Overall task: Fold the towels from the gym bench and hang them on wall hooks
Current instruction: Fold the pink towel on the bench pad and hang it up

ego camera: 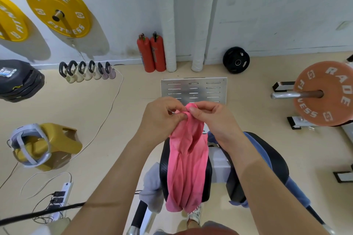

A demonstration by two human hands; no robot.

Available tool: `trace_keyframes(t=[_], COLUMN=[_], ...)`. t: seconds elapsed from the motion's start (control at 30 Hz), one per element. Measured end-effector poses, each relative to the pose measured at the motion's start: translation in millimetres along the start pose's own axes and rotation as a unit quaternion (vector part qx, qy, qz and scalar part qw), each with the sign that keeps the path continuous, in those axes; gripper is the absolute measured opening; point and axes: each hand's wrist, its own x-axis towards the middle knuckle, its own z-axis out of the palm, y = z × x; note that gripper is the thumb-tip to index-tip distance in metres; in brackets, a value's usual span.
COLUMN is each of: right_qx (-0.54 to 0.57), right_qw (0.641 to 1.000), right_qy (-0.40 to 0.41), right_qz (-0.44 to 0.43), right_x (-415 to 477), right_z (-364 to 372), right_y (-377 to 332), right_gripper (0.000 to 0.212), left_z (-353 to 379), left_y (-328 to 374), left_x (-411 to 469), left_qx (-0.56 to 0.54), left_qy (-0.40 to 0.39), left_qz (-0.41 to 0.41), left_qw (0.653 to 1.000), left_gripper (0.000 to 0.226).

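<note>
The pink towel hangs in a loose, bunched length over the front of the table, its top gathered up between both hands and its lower end drooping past the pad's near edge. The left hand pinches the top edge with thumb and fingertips curled onto the cloth; the right hand pinches it just beside, thumb on top, so the two grips almost touch. The towel is twisted and creased, with no clean fold to be seen, so I judge the folding of this one has barely begun: the hands seem to be finding a corner or edge to spread it from. A blue towel lies draped across the table's right side, and a grey towel hangs off its left, both unfolded as far as I can tell. That leaves all three to fold and hang. No hooks show on the wall ahead, only yellow plates and two extinguishers standing at its foot.
</note>
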Motion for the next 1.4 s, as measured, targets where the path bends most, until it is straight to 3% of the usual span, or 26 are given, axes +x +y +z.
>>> trace_keyframes(t=[0.17, 0.3, 0.47, 0.7, 0.83, 0.97, 1.07, 1.2, 1.4], right_qx=[-0.101, -0.089, -0.161, -0.294, -0.334, -0.332, -0.379, -0.486, -0.570], right_qw=[0.993, 0.994, 0.984, 0.947, 0.932, 0.932, 0.919, 0.870, 0.812], right_qy=[0.037, 0.031, -0.006, -0.010, -0.026, -0.013, 0.029, 0.080, 0.100], right_qz=[-0.055, -0.053, -0.070, -0.130, -0.139, -0.142, -0.102, -0.027, 0.071], right_x=[1, -2, -6, -6, -7, 2, 21, 40, 42], right_z=[-2, 2, 4, 10, 11, 14, 3, -24, -64], right_y=[-4, -9, -15, -21, -26, -26, -11, 8, 15], right_gripper=[0.021, 0.016, 0.026, 0.010, 0.020, 0.025, 0.022, 0.027, 0.028], left_z=[-9, -10, -9, -14, -18, -24, -34, -54, -68], left_y=[4, 12, 16, 13, 10, 13, 16, 8, -24], left_x=[-2, -2, -3, 1, 3, 5, 9, 17, 22], left_qx=[-0.047, -0.085, -0.043, 0.005, 0.044, 0.068, 0.036, 0.017, -0.030], left_qy=[-0.019, -0.006, 0.036, 0.038, 0.004, 0.051, 0.123, 0.203, 0.289], left_qz=[-0.016, -0.030, -0.005, 0.037, 0.058, 0.078, 0.069, 0.046, -0.064], left_qw=[0.999, 0.996, 0.998, 0.999, 0.997, 0.993, 0.989, 0.978, 0.955], left_gripper=[0.018, 0.018, 0.016, 0.028, 0.021, 0.013, 0.014, 0.015, 0.024])
